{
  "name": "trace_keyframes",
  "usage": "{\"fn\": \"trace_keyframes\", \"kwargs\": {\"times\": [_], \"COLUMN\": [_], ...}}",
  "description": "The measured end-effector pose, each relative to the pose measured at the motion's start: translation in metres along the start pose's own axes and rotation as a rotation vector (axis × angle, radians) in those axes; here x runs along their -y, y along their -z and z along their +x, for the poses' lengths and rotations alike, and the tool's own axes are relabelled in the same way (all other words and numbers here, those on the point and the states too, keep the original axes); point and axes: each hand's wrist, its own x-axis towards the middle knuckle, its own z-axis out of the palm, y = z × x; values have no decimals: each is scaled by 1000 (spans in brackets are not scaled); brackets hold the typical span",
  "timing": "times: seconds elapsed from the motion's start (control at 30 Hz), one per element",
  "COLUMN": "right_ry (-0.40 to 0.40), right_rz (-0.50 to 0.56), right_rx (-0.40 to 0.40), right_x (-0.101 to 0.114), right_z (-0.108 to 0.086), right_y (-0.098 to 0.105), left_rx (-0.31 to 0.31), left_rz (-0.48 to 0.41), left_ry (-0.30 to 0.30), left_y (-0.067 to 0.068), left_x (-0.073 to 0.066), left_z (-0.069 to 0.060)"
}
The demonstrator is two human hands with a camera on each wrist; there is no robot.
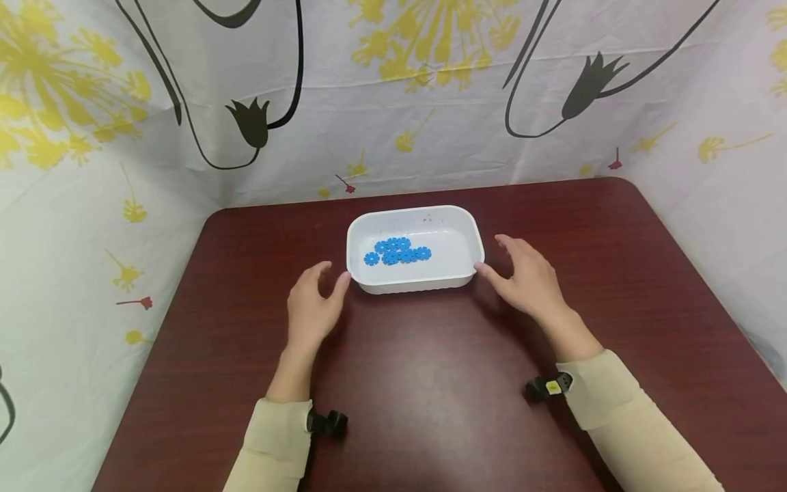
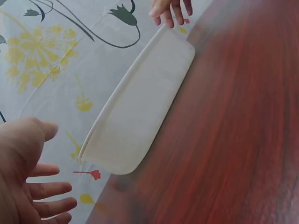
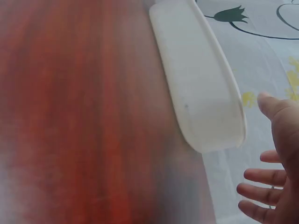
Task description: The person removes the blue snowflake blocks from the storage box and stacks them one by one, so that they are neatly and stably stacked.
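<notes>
A white rectangular plastic tray with rounded corners stands on the dark red-brown table. Inside it, left of its middle, lie several small blue flower-shaped discs. My left hand is beside the tray's left end, its thumb close to the front left corner. On the other side, my right hand has its thumb close to the front right corner. Fingers of both hands are spread and relaxed. Both wrist views show a gap between each hand and the tray wall, and neither hand holds anything.
The wooden table reaches back to a white cloth printed with yellow and grey flowers, which also hangs at both sides. A small black camera is on the left wrist, and another black camera on the right.
</notes>
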Motion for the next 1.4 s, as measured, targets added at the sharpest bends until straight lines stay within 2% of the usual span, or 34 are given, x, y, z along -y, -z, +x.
{"fn": "trace_keyframes", "kwargs": {"times": [0.13,0.23,0.4,0.53,0.83,1.03,1.2,1.4], "right_ry": [48,83,135,161,179,209,229,246], "right_rz": [46,84,140,178,231,247,249,253], "right_rx": [-68,-95,-104,-113,-81,-59,-50,-13], "right_x": [4,7,11,12,17,21,24,30], "right_z": [9,16,23,28,34,38,43,48], "right_y": [2,3,2,-1,-7,-12,-15,-16], "left_rx": [-53,-69,-51,-24,-10,-20,-31,-35], "left_rz": [-145,-197,-241,-318,-581,-733,-819,-855], "left_ry": [43,87,167,230,334,363,387,400], "left_y": [-2,-6,-11,-16,-29,-35,-37,-36], "left_x": [-1,-2,-2,-4,-8,-8,-9,-11], "left_z": [4,7,9,9,11,12,14,15]}}
